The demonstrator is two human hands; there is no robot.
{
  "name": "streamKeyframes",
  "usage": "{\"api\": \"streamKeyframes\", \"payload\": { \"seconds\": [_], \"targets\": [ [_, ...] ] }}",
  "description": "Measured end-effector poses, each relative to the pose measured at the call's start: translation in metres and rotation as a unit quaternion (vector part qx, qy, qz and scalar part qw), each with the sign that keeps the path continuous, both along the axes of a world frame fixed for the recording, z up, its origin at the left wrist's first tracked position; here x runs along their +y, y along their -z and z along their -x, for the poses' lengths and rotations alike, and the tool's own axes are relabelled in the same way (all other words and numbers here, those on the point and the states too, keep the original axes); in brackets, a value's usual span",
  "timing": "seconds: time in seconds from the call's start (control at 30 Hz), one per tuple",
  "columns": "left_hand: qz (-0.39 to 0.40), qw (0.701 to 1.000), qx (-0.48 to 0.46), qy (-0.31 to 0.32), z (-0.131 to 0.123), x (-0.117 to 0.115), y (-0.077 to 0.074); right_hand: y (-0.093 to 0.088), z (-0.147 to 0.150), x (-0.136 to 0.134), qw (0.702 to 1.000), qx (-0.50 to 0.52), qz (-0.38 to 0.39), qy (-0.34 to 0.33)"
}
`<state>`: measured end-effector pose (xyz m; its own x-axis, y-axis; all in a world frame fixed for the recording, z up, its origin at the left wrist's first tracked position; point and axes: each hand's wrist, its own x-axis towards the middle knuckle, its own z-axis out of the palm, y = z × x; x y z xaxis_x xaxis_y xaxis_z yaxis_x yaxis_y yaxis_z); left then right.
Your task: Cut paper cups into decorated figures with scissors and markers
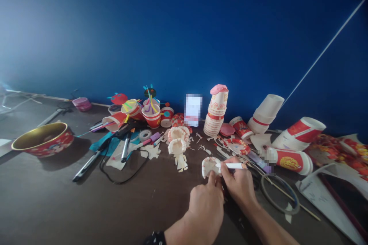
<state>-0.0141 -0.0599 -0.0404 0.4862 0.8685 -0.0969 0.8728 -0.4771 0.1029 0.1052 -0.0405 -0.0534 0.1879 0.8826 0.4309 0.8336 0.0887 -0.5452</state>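
My left hand [205,206] pinches a cut white paper cup piece [209,166] with a frilled red-edged rim, its thumb against the piece. My right hand [237,183] grips a white marker [231,165] whose writing end meets the paper piece. Just left of them on the dark tabletop [115,214] stand cut paper cup figures [179,149], with paper scraps scattered around them. A dark bracelet [155,238] circles my left wrist.
A gold-lined red bowl [43,139] sits at the left. Black markers [87,165], a tape roll [145,135], a black cable [123,172] and decorated cups [151,115] crowd the middle. Stacked paper cups [215,113] and large red-printed cups [290,160] stand right, against a blue wall [184,26].
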Motion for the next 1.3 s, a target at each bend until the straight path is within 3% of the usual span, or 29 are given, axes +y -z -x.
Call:
{"api": "streamKeyframes", "payload": {
  "seconds": [1.3],
  "targets": [
    [0.002,1.000,0.012,0.001,0.0004,-0.0009,-0.0019,0.0032,-0.0011,0.0017,1.000,0.006,0.009,-0.016]
  ]
}}
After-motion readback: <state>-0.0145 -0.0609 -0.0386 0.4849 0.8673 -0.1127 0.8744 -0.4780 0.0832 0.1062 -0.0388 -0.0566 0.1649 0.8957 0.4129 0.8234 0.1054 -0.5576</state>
